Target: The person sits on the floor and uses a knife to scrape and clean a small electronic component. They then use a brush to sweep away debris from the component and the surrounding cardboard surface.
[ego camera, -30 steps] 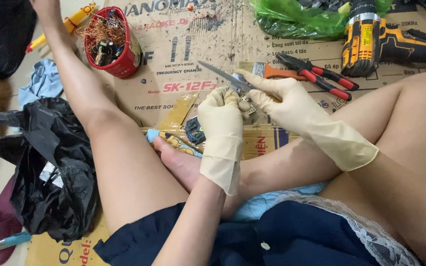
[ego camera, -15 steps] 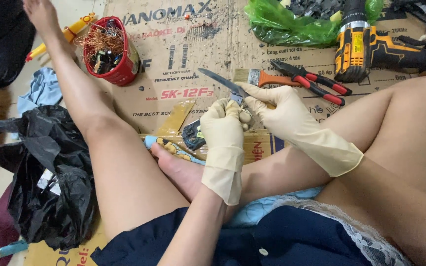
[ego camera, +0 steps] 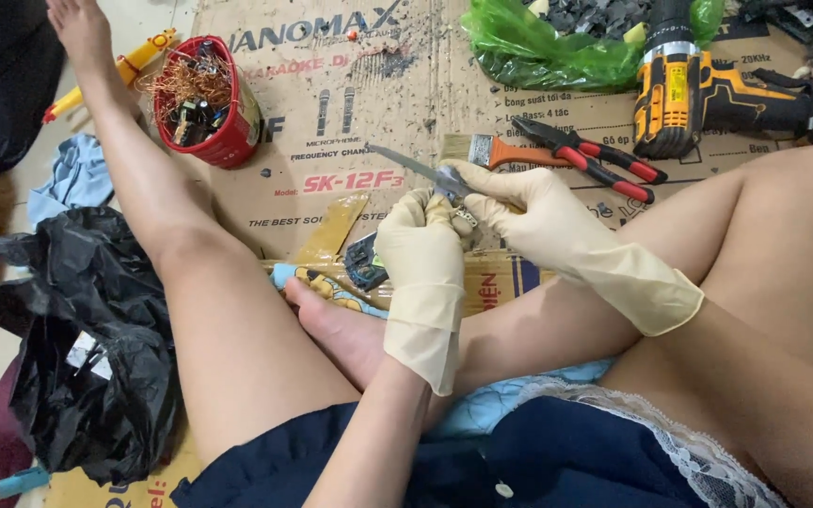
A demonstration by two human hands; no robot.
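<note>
- Left hand (ego camera: 422,246), cream rubber glove, centre of frame: fingers curled tight round a small metal part (ego camera: 464,217), mostly hidden between the two gloves; can't tell what kind of part.
- Right hand (ego camera: 510,199), same glove, just right of it: closed round the handle of a grey-bladed tool (ego camera: 414,167), looks like scissors or snips; blade tip points to upper left, handle end sits against the part.
- Risk: blade works right next to the left fingertips; a slip off the small part would prob. cut the thin glove.
- Risk: part is held in the air above a bare foot (ego camera: 336,325) & crossed legs, no support under it; if it drops or the tool skids, it lands on skin.
- Risk: bits could fly off & get lost in the debris already on the floor.
- Surface: flattened cardboard box (ego camera: 350,113) as a work mat, speckled w/ dark crumbs, upper centre.
- On it: red tub (ego camera: 228,122) of copper wire & small components upper left; red-handled pliers (ego camera: 595,160) & a paintbrush (ego camera: 486,150) just above the hands; yellow/black cordless drill (ego camera: 698,94) upper right; green plastic bag (ego camera: 557,47) top.
- Room: floor-level setup, black bin bag (ego camera: 87,376) lower left, blue cloth (ego camera: 72,179) at left edge; pale floor beyond.
</note>
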